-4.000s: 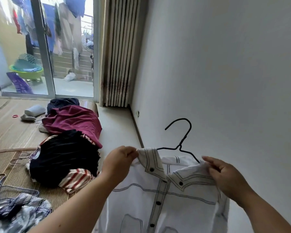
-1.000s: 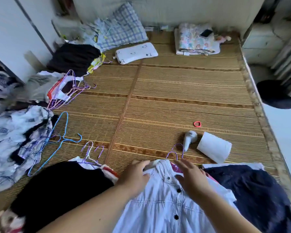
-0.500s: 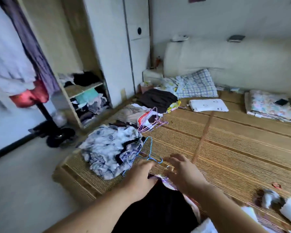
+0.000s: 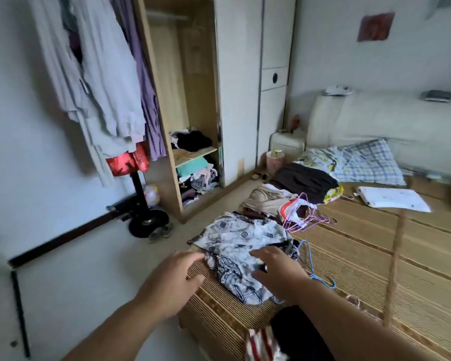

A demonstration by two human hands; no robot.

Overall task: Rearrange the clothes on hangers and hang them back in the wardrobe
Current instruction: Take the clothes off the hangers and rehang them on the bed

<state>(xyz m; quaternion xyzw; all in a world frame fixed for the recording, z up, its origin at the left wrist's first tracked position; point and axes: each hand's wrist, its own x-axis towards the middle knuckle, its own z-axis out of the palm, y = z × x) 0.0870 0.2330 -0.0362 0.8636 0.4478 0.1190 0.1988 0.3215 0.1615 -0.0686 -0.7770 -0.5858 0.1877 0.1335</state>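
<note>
**Two open hands at the crumpled garment**

The wardrobe [image 4: 193, 105] stood open at the far left, well apart from the bed. The woven mat [image 4: 375, 269] covered the bed on the right. On its near left corner lay the patterned garment [image 4: 240, 235], grey and white, crumpled in a heap.

It looked thin, light and very soft, so it would probably sag and slide off a hanger easily. The collar or shoulders seem the best place to hold it, but I could not find them in the heap.

The left hand [image 4: 172, 285] was stretched out, with its fingertips at the garment's left edge. The right hand [image 4: 279, 274] had its fingers spread over the near right part and pinched nothing. The blue hanger [image 4: 313, 268] lay just right of it.
</note>
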